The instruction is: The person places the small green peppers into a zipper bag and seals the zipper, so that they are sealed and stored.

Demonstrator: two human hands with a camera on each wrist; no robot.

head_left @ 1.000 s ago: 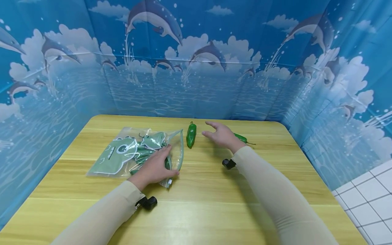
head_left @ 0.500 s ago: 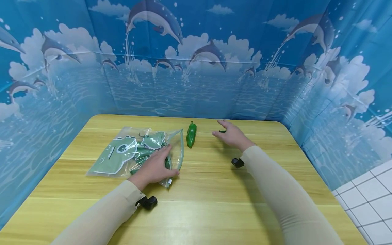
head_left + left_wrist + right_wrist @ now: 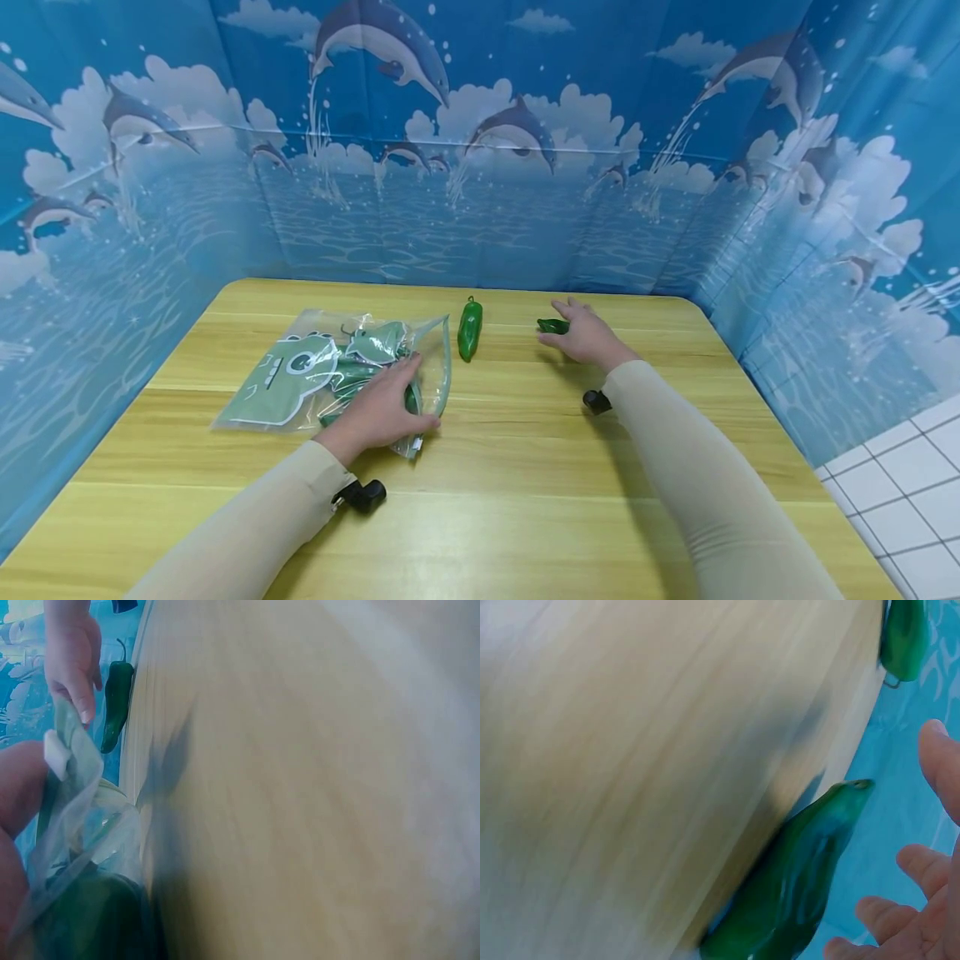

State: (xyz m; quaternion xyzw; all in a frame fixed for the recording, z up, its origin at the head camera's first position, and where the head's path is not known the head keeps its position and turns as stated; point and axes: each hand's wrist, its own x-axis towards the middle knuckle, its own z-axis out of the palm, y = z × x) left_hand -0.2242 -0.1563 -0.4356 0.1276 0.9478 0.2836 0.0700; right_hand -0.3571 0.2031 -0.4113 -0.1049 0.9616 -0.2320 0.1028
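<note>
Green pepper (image 3: 553, 326), centre-right, lies by the right hand (image 3: 588, 337), fingers parted, while the left hand (image 3: 380, 412), fingers outstretched, seemingly steadies the bag (image 3: 277, 387).

I could steer up the table (image 3: 517, 508) from its near edge, between bag (image 3: 288, 383) and right sleeve (image 3: 682, 458); toward the far edge the middle pepper (image 3: 469, 331) blocks me (a gap parts it from the right pepper (image 3: 552, 326)).

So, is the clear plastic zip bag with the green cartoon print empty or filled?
Not empty: glossy dark-green peppers show through the bag, beside the left hand. I cannot tell how many.
</note>
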